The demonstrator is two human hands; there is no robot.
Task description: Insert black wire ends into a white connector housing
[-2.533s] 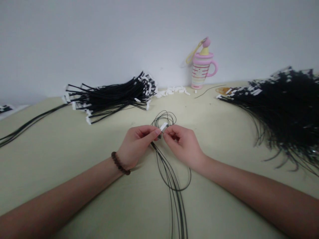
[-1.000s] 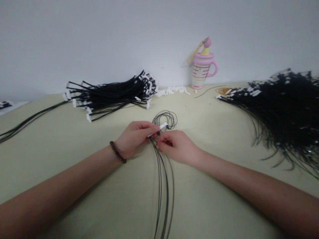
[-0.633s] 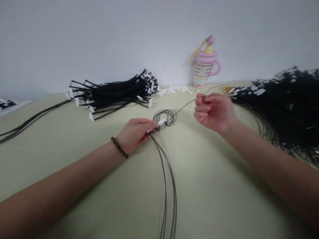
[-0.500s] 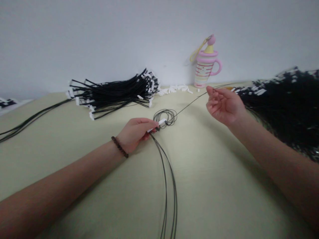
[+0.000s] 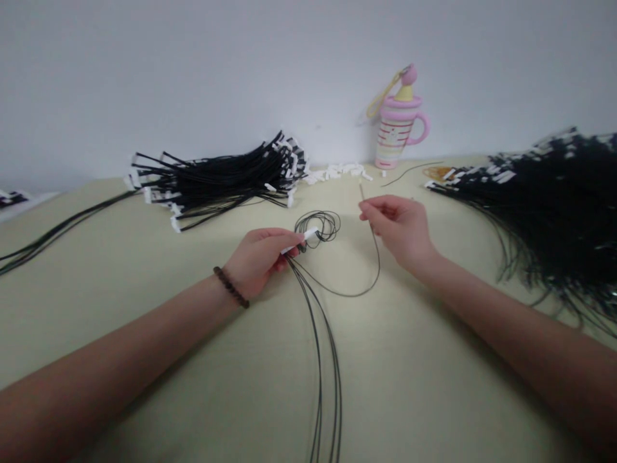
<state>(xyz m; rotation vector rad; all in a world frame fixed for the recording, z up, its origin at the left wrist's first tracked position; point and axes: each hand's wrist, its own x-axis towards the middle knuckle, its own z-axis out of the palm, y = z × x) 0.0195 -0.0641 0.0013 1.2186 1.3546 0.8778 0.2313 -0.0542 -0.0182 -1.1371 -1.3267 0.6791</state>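
Note:
Between the thumb and fingers of my left hand (image 5: 264, 256) is a small white connector (image 5: 311, 234), with thin black wires (image 5: 317, 334) hanging from it toward the near edge. A tangle of coiled black wire (image 5: 330, 225) lies just beyond those fingertips. My right hand (image 5: 398, 225) pinches a single thin wire (image 5: 378, 257) near its end, and the short pale tip points up above the fingers. That wire sags in a loop back to my left hand. Where it meets the connector is hidden by my left fingers.
Bundled black cables with white connectors (image 5: 216, 180) lie at the back left, beside loose white pieces (image 5: 337, 172). A pink striped cup (image 5: 395, 135) stands against the wall. A large black wire pile (image 5: 554, 212) covers the right side.
My right hand has moved left and nearer. The wire from my left hand, earlier stretched straight toward my right hand, now hangs in a slack curve. My left hand has barely moved.

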